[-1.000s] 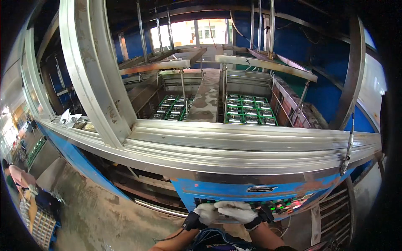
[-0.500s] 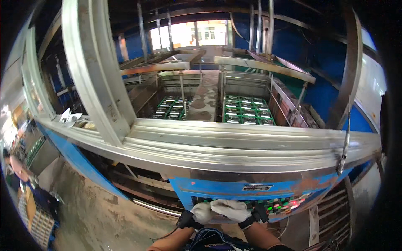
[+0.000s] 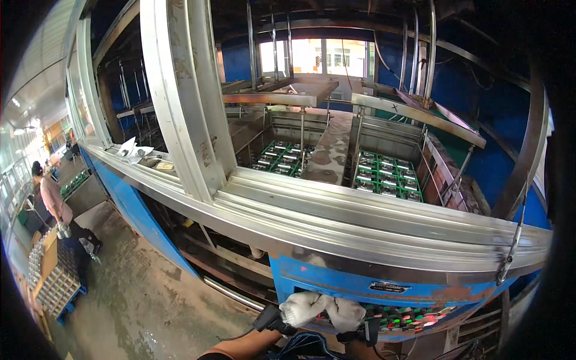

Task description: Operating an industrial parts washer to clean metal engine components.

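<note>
The left white-gloved hand (image 3: 302, 309) and the right white-gloved hand (image 3: 346, 314) are meeting before the left part of a blue metal control panel (image 3: 336, 274); the gloves and the angle are hiding the fingers, so whether they are closing on anything I cannot tell. Small red and green buttons (image 3: 427, 323) are running along the panel's lower right. Beyond the panel, a green grid-shaped rack (image 3: 376, 170) is holding shiny metal parts (image 3: 387, 179). Far left of the panel, a person in a pink top (image 3: 54, 198) is standing.
</note>
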Demonstrator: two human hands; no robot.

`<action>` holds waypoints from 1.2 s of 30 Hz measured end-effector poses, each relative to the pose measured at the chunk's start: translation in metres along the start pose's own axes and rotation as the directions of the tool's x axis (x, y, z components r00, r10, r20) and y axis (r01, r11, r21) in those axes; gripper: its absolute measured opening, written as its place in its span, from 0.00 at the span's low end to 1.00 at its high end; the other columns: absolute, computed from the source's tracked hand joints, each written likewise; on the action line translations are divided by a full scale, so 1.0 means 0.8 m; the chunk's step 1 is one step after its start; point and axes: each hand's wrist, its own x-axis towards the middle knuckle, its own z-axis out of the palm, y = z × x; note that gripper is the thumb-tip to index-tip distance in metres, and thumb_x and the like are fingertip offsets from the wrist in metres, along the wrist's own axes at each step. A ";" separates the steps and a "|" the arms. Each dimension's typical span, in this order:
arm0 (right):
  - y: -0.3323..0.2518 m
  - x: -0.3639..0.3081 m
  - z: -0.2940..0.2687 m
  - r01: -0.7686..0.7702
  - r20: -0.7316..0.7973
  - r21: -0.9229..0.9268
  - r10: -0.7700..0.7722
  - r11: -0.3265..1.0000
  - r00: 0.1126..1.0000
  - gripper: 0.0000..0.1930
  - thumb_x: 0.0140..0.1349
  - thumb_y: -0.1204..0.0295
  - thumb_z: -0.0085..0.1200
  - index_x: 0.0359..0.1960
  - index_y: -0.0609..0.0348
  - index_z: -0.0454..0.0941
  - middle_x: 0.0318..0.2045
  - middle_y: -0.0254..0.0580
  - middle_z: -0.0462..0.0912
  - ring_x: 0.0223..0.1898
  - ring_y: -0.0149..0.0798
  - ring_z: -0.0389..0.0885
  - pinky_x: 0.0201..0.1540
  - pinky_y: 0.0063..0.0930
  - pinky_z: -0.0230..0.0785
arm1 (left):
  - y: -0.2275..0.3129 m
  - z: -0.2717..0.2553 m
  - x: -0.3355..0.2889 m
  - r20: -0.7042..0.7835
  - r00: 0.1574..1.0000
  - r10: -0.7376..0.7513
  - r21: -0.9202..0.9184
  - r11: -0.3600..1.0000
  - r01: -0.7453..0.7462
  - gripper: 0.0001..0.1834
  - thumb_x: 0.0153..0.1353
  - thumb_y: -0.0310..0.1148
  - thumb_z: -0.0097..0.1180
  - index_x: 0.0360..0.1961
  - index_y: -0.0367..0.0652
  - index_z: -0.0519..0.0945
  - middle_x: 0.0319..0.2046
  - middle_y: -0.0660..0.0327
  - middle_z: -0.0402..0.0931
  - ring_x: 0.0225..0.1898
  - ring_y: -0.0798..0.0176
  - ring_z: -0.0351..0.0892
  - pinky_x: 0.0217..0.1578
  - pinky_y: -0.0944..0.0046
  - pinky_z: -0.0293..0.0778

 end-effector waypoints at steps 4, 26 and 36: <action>-0.011 0.005 -0.005 -0.046 -0.019 0.137 0.049 0.989 0.999 0.17 0.64 0.61 0.57 0.50 0.55 0.77 0.44 0.50 0.81 0.44 0.54 0.80 0.50 0.45 0.69 | -0.023 0.012 0.008 -0.024 0.998 -0.053 0.126 0.990 0.056 0.18 0.68 0.44 0.55 0.31 0.39 0.82 0.24 0.50 0.80 0.26 0.59 0.81 0.30 0.60 0.75; -0.006 -0.007 0.007 -0.095 -0.103 0.009 0.095 0.995 0.990 0.20 0.57 0.58 0.63 0.49 0.50 0.80 0.46 0.51 0.82 0.45 0.56 0.81 0.49 0.45 0.73 | -0.001 0.000 0.013 0.102 0.980 -0.170 0.199 0.969 0.148 0.22 0.67 0.52 0.51 0.36 0.44 0.84 0.30 0.49 0.82 0.35 0.49 0.84 0.36 0.55 0.78; -0.022 -0.018 -0.015 -0.258 0.088 -0.089 0.266 0.962 0.960 0.16 0.60 0.61 0.60 0.48 0.52 0.81 0.42 0.47 0.83 0.39 0.52 0.82 0.43 0.42 0.74 | -0.013 0.006 0.013 -0.001 0.993 -0.116 0.195 0.974 0.114 0.19 0.65 0.49 0.55 0.37 0.43 0.84 0.31 0.50 0.83 0.36 0.50 0.85 0.38 0.57 0.79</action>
